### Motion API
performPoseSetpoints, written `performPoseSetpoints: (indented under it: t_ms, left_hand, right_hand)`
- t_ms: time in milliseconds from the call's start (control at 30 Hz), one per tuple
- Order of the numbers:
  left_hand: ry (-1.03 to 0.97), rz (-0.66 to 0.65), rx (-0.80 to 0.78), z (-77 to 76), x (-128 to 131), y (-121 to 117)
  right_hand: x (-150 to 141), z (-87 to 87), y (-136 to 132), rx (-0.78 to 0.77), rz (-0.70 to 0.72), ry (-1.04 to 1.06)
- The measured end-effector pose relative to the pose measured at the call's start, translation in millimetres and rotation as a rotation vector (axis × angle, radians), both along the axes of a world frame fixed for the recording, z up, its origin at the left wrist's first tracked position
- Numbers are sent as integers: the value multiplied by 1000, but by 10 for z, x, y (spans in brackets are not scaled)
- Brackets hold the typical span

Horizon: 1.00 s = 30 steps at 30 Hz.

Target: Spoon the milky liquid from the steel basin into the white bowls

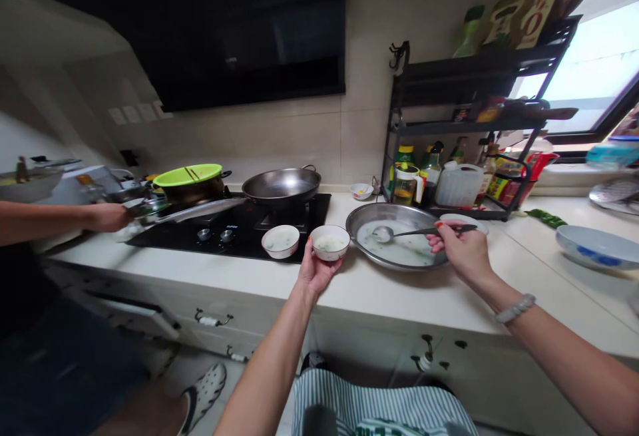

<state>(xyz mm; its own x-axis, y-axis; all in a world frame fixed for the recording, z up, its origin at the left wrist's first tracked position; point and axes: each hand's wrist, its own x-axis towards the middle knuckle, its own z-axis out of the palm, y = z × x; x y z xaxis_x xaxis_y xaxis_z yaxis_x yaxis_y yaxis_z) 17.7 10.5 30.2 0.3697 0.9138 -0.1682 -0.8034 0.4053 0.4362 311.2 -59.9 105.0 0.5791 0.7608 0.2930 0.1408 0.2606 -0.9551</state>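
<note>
One small white bowl [335, 255], round and glossy with a thin dark-red rim, is gripped in the person's left hand [315, 275], thumb against its curved side and fingers curled under it. It holds pale, cloudy liquid [330, 242] with green flecks. A matching bowl [280, 253], similarly filled, stands just to its left at the front edge of the black glass cooktop [249, 243]. Just right of the held bowl, a wide, shallow steel basin [362, 220] sits on the smooth white counter [374, 293], containing milky liquid [394, 253]. The right hand [462, 247] is curled around the slim handle of a metal ladle [417, 231], whose rounded scoop is at the liquid in the basin; a pale beaded bracelet [516, 309] circles that wrist. Behind, a broad grey metal wok [282, 186] rests on the cooktop. At far left, another person's hand [110, 217] is blurred; its grip cannot be made out.
</note>
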Motion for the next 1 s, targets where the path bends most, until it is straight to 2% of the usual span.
performPoseSetpoints:
  t_ms: [233,700,1000]
  left_hand:
    - [5,9,-4,17,6,-13]
    - [-2,7,13,-36,1,16]
    - [-10,4,12,-41,-1,17]
  right_hand:
    - [82,1,39,-7,15,178]
    - [57,214,-31,-18,3,192]
    - [-61,418,-87,-48,-20,229]
